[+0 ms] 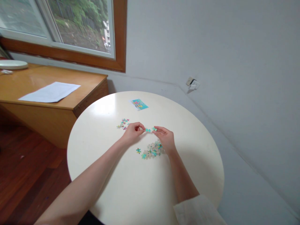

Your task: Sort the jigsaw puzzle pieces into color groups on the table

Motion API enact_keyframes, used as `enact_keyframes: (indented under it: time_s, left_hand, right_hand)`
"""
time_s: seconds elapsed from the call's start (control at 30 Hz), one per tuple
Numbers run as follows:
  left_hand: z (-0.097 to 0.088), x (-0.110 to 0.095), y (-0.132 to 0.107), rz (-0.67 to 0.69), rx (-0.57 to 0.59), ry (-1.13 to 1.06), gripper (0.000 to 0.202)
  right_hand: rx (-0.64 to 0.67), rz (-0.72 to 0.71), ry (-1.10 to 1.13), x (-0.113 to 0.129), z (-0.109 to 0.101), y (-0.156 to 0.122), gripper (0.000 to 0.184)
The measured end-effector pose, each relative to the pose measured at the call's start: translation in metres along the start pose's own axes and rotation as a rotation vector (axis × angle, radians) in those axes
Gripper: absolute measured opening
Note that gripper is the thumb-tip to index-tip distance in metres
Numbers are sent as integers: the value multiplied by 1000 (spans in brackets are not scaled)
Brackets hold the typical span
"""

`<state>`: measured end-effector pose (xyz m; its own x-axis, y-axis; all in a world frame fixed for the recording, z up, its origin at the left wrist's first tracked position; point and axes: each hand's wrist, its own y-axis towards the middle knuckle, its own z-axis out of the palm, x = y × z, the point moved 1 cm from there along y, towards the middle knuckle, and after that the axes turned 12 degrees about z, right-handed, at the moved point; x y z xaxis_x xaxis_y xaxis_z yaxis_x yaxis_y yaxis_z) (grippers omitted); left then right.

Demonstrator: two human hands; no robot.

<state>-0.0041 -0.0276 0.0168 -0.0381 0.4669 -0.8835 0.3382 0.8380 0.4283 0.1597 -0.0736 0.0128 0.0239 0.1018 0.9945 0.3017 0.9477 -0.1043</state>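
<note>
Over the middle of the round white table [93,150], my left hand [133,132] pinches a small teal jigsaw puzzle piece [148,130] between thumb and fingertips. Facing it from the right, my right hand [166,137] grips a green jigsaw puzzle piece [154,128]. A narrow gap separates the two pieces. Just below my hands lies a pile of loose puzzle pieces [151,150], mostly pale backs with some teal faces; my right wrist hides part of its edge. One single piece [138,151] sits left of that pile. A smaller cluster of pieces [122,125] rests left of my left hand.
A teal picture card [140,104] lies toward the table's far side. At the left stands a wooden desk [93,82] with white paper [50,92] and a round white object [14,64]. The wall, with a socket [192,83], runs close behind and right.
</note>
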Motion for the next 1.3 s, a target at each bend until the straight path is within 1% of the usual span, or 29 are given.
enact_keyframes:
  time_s: [0.23, 0.57, 0.8, 1.3]
  left_hand:
    - [0, 4, 0, 19, 5, 19, 12]
    - [0, 2, 0, 25, 7, 29, 13]
    - [0, 6, 0, 37, 7, 25, 13]
    - [-1, 5, 1, 36, 16, 34, 13]
  right_hand:
    - [6, -15, -10, 0, 0, 1, 34]
    - [18, -46, -27, -1, 0, 1, 32]
    - [21, -37, -27, -1, 0, 1, 30]
    - [27, -26, -13, -1, 1, 2, 30]
